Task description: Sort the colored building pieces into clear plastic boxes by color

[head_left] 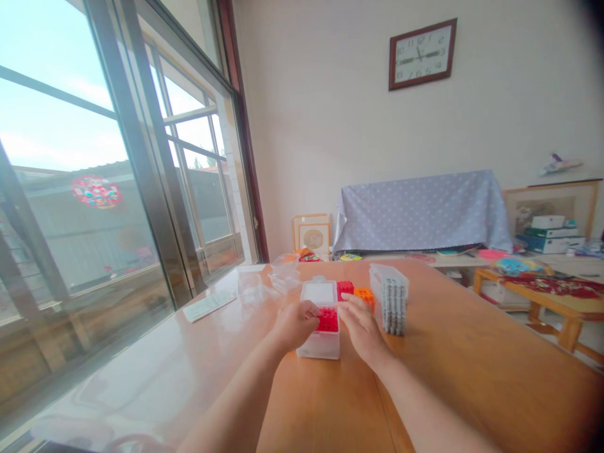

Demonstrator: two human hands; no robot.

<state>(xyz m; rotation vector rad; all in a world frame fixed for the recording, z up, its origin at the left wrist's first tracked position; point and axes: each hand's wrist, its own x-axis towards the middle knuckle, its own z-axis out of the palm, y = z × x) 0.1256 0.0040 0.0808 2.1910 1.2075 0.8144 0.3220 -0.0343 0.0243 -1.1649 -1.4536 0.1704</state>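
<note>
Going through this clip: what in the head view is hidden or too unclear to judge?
Head view:
Whether the left hand and right hand grip or merely touch the red block: fingertips too small, hidden by it.
Contents of the clear box under that block: hidden by block and hands.
Grey items in the clear case: too small.
Print on the paper strip: too small, glare.
</note>
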